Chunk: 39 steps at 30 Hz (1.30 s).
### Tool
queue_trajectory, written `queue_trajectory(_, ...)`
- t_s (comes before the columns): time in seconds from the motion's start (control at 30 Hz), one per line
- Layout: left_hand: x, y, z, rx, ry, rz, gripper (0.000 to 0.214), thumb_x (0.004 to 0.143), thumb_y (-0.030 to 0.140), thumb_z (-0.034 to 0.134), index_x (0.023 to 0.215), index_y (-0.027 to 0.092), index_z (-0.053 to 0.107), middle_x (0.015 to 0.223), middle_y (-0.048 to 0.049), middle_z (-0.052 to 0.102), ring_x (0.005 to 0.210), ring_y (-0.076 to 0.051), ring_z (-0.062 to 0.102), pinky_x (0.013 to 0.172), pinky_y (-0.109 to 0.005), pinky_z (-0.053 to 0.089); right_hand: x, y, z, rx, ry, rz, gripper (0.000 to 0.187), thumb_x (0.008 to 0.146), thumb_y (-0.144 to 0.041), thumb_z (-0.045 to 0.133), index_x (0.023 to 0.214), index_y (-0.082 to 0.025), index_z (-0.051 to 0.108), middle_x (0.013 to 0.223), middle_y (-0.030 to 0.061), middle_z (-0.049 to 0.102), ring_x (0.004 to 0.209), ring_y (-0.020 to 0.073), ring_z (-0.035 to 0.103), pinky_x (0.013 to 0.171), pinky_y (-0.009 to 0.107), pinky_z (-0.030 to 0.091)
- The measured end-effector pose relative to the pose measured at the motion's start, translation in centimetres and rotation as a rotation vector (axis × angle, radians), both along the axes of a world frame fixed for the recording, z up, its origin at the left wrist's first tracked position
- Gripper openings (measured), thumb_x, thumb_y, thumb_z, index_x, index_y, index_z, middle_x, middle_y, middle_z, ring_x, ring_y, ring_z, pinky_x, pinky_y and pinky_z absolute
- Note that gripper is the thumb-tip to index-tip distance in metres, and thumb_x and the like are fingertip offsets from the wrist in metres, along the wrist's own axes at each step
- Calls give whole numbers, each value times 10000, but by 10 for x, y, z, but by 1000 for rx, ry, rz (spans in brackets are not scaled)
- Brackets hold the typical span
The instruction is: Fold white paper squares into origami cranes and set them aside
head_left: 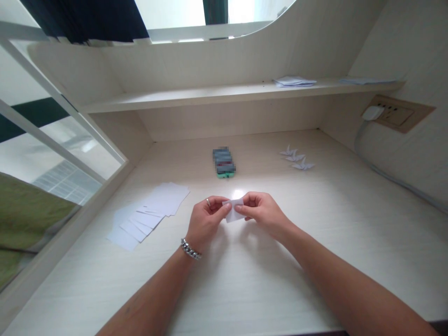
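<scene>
Over the middle of the pale wooden desk (245, 280), both my hands pinch a small folded piece of white paper (234, 211). My left hand (206, 219), with a ring and a metal bracelet, grips its left edge between thumb and fingers. My right hand (262, 212) grips the right edge the same way. The paper is held just above the desk surface.
A fanned pile of white paper sheets (149, 212) lies to the left. A phone (224, 163) lies behind my hands. Three folded paper cranes (297, 157) sit at the back right. A shelf (210, 95) holds more paper (294, 82). A wall socket (395, 114) with plug and cable is at right.
</scene>
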<state>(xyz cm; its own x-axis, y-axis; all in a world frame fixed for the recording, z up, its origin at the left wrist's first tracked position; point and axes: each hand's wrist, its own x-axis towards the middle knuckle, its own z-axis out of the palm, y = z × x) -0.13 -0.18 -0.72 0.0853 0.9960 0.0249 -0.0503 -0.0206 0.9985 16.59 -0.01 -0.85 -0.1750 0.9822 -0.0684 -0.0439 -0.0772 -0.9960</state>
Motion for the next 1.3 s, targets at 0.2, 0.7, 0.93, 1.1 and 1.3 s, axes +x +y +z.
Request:
queue_trajectory(0.2,-2,0,0,9,19,-14,245,634,300,808,775,125,712,731,-59,729,657,-161,656,623,-261,514,0,0,1,29,37,9,278,653,-394,771,697,-145,656,596,-9,606,554,116,533,522,248,408)
queue_trajectory(0.7,-4,-3,7,62,-38,16,180,691,252,774,821,134,736,723,-37,730,638,-133,646,637,-250,531,-1,-2,1,85,99,-62,275,641,-387,793,690,-152,660,610,1,639,562,125,556,522,258,422)
queue_trajectory(0.93,-4,-5,8,54,-60,22,214,711,280,767,852,125,722,750,-41,729,643,-133,643,632,-253,532,-5,-7,4,112,122,-121,248,658,-356,792,687,-151,657,603,2,642,552,122,549,522,260,424)
queue_trajectory(1.1,-4,-4,5,34,-47,12,212,667,258,802,784,124,687,681,-16,699,595,-109,617,573,-215,502,-6,-7,0,111,74,-41,241,688,-352,771,717,-149,644,629,4,638,571,127,556,527,258,425)
queue_trajectory(1.3,-5,-1,4,86,39,10,200,718,290,766,739,120,663,633,-5,658,576,-101,596,545,-203,480,-5,-5,-4,94,10,40,221,701,-340,749,745,-144,658,667,20,642,617,150,574,588,287,435)
